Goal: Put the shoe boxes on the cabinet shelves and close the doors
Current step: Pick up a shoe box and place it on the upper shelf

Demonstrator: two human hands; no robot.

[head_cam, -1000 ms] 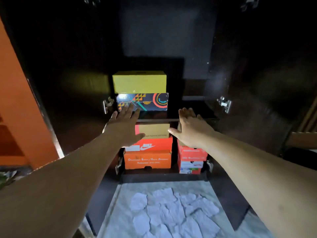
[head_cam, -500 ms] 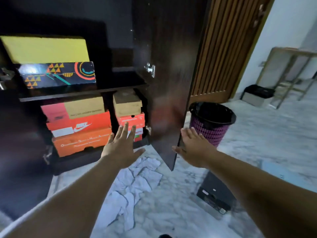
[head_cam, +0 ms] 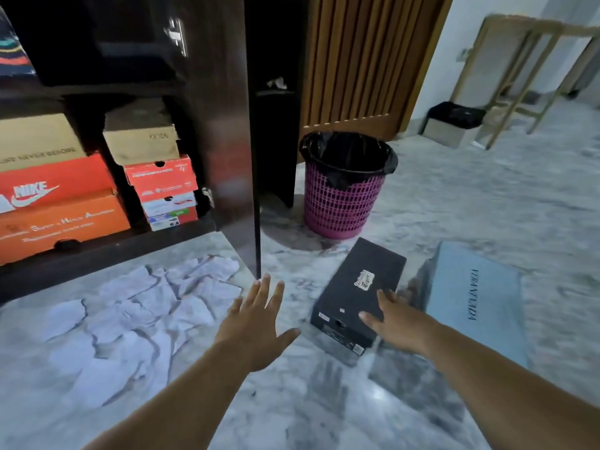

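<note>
Both hands spread flat, holding nothing. Left hand (head_cam: 256, 323) over bare floor (head_cam: 324, 401); right hand (head_cam: 397, 321) at near end of black shoe box (head_cam: 352, 284) lying on floor. Blue box (head_cam: 477, 297) just right. Beyond: open cabinet door (head_cam: 227, 125), pink bin (head_cam: 344, 190), shelved boxes (head_cam: 58, 190).

Orange boxes (head_cam: 58, 203) on lower shelf were cut off by left frame edge; print on lowest one too blurred to read. Patterned box (head_cam: 13, 56) at upper left showed only a corner. Right hand (head_cam: 397, 319) covered near corner of black box (head_cam: 358, 287); contact could not be told. Black box label too small to read. Pale blue box (head_cam: 477, 297) was partly hidden behind right forearm.
</note>
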